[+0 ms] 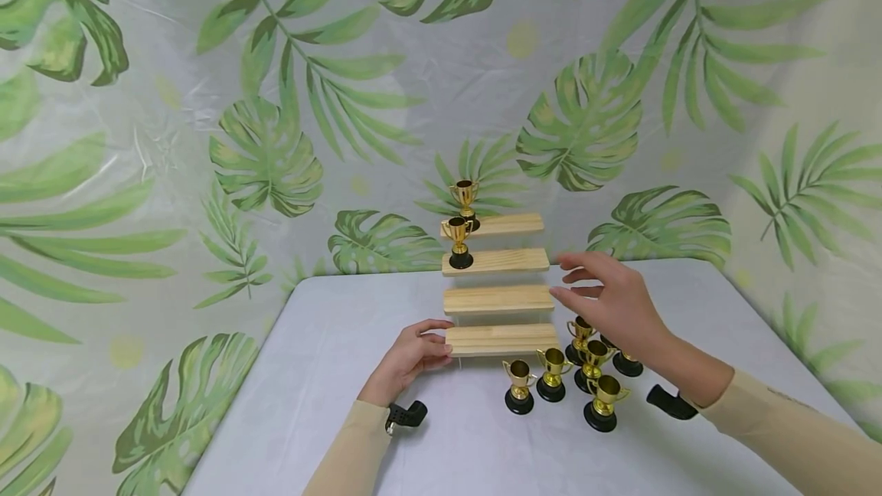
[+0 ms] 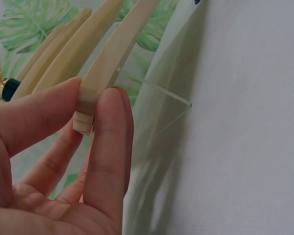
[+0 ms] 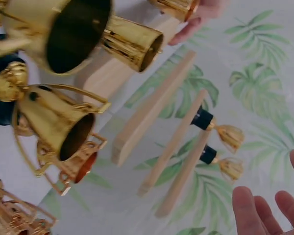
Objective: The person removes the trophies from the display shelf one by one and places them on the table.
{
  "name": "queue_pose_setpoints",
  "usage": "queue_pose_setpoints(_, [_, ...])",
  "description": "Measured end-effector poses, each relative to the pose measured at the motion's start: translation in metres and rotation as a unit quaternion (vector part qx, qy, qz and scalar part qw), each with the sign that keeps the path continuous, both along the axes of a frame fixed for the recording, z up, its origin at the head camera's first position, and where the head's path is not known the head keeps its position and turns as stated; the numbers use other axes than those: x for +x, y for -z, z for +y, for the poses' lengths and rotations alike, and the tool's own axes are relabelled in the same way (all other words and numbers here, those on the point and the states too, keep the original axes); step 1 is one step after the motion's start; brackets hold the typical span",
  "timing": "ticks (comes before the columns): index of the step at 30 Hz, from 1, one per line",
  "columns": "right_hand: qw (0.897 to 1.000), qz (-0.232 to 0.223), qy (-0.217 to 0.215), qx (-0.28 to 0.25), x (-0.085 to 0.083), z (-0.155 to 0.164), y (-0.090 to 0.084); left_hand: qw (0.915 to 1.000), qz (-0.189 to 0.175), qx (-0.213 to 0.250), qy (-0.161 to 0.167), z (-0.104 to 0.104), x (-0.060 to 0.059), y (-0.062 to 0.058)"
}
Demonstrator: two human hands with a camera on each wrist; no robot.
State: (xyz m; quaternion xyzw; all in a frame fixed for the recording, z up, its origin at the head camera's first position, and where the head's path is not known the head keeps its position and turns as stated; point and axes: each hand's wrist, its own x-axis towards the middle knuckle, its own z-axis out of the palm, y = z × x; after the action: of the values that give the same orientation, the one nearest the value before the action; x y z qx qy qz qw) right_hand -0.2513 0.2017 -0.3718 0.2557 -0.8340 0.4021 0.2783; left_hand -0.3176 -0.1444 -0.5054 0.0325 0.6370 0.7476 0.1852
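Observation:
A four-tier wooden display stand [image 1: 499, 299] stands at the back of the table. My left hand [image 1: 413, 354] pinches the left end of its lowest plank [image 2: 100, 81], thumb on one face and fingers on the other. One small gold trophy cup [image 1: 465, 194] with a black base is on the top tier's left end. Another gold trophy [image 1: 458, 234] is on the tier below, also at the left. My right hand [image 1: 616, 297] hovers beside the stand's right side, holding nothing, with fingers loosely bent and apart. Below it, several gold trophies [image 1: 604, 396] stand on the table.
White cloth covers the table [image 1: 289, 381]. Behind it hangs a leaf-patterned backdrop [image 1: 386, 121]. Two trophies, a gold cup [image 1: 520, 381] and its neighbour [image 1: 552, 368], stand just in front of the lowest tier. Clear supports [image 2: 157, 89] hold up the planks.

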Motion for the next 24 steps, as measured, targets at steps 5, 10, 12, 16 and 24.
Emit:
queue_pose_setpoints(5, [1.0,-0.009,-0.019,-0.013,-0.013,-0.016,-0.008,1.0,0.0,0.007,0.0,0.0,0.0,0.001])
queue_pose_setpoints(10, [0.999,-0.019,-0.027,-0.025,-0.026,-0.033,-0.018,1.0,0.0,0.006,0.001,0.0,-0.001,0.001])
queue_pose_setpoints(12, [0.999,-0.018,-0.03,-0.032,-0.03,-0.04,-0.023,1.0,-0.002,0.008,0.001,0.0,-0.002,0.002])
queue_pose_setpoints(16, [0.998,-0.011,-0.043,-0.048,-0.04,-0.051,-0.028,1.0,-0.002,0.009,0.002,0.001,-0.002,0.003])
queue_pose_setpoints(24, [0.997,0.002,-0.052,-0.051,-0.06,-0.072,-0.035,0.9999,-0.001,0.01,0.001,0.0,-0.002,0.003])
